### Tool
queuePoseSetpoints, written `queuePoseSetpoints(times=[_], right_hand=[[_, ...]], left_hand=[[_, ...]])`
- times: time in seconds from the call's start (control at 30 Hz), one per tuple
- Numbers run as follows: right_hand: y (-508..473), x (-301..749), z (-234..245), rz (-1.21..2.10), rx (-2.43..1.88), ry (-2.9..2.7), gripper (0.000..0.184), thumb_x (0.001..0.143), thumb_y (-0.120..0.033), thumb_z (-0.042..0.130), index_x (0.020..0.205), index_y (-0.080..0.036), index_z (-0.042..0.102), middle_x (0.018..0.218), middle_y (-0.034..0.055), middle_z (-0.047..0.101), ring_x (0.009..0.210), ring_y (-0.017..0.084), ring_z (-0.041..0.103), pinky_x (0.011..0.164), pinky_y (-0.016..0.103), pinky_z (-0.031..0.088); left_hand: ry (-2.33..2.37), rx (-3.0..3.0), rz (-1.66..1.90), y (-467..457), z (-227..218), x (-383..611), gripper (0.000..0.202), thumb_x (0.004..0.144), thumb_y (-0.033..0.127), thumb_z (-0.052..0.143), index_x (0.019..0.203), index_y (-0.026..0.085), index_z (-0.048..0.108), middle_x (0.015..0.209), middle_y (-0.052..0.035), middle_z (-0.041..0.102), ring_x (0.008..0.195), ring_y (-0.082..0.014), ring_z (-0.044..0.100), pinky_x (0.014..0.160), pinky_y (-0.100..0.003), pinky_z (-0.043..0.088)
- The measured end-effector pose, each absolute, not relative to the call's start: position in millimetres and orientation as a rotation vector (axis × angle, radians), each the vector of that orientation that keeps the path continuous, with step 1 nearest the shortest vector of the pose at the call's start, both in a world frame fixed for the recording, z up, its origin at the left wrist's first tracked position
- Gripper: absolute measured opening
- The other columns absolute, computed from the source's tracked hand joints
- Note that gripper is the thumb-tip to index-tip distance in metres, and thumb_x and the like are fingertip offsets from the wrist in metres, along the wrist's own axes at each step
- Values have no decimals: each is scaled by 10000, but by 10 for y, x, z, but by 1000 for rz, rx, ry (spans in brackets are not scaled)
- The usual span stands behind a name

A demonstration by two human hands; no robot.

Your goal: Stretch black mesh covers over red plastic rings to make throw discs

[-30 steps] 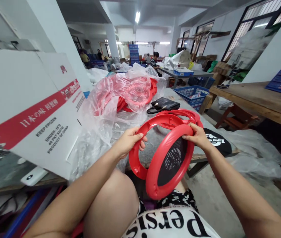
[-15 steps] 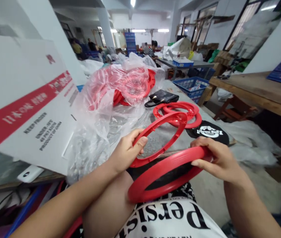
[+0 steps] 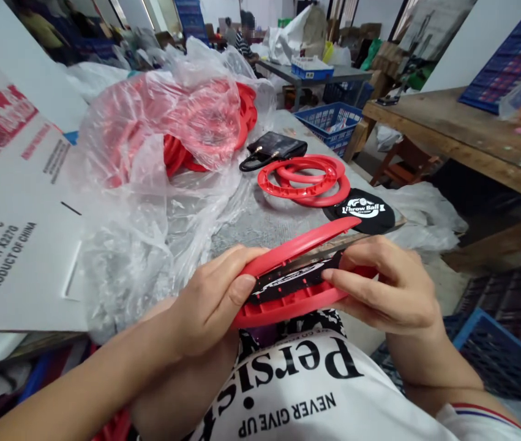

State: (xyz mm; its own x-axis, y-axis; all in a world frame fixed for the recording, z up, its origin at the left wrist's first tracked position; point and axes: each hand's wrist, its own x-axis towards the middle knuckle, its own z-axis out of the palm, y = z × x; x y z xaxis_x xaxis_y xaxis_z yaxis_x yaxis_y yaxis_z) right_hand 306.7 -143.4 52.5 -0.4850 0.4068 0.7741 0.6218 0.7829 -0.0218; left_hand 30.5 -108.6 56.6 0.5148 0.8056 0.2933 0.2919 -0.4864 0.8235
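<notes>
Over my lap I hold two red plastic rings (image 3: 301,245) laid almost flat, one on the other, with a black printed fabric disc (image 3: 294,277) between them. My left hand (image 3: 212,300) grips their left edge, thumb pressed on the rim. My right hand (image 3: 389,288) closes on the right side, fingers on the black fabric. Ahead on the grey table (image 3: 264,220) lie loose red rings (image 3: 303,179) and a black "Throw Ball" disc (image 3: 362,211).
A clear plastic bag of red rings (image 3: 172,128) is heaped on the table's left. A white carton flap (image 3: 16,202) stands at far left, a black purse (image 3: 273,149) lies behind the loose rings. Blue crates (image 3: 494,349) sit lower right; wooden benches and people are farther back.
The two rings, held upright and apart a second ago, have been tilted flat and brought together over my lap. Both hands shifted to pinch the stacked edges; my view dropped downward.
</notes>
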Motion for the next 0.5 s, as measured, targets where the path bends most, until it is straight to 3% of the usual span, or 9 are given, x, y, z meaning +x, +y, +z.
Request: queuePoseSetpoints(times=[0.17, 0.3, 0.5], right_hand=[[-1511, 3031, 413, -440, -802, -2081, 388, 830, -199, 794, 1203, -295, 745, 898, 27, 638, 728, 158, 585, 638, 330, 508], [-1529, 3059, 358, -326, -829, -2122, 479, 838, -153, 764, 1271, -348, 708, 834, 12, 619, 705, 158, 592, 609, 323, 499], [-1545, 3021, 294, -228, -750, -2016, 505, 856, -126, 693, 1333, -274, 624, 895, 30, 655, 762, 176, 646, 680, 323, 558]], left_hand=[[861, 2114, 754, -1083, 558, 259, 436, 1006, 433, 420, 1295, 225, 671, 1073, -91, 733, 961, -254, 652, 878, -369, 541], [807, 2113, 681, -1065, 560, 248, 402, 979, 416, 484, 1283, 242, 680, 981, -76, 727, 862, -240, 657, 832, -350, 556], [804, 2106, 709, -1122, 560, 293, 379, 947, 396, 550, 1269, 260, 697, 987, -81, 721, 854, -246, 670, 831, -355, 568]])
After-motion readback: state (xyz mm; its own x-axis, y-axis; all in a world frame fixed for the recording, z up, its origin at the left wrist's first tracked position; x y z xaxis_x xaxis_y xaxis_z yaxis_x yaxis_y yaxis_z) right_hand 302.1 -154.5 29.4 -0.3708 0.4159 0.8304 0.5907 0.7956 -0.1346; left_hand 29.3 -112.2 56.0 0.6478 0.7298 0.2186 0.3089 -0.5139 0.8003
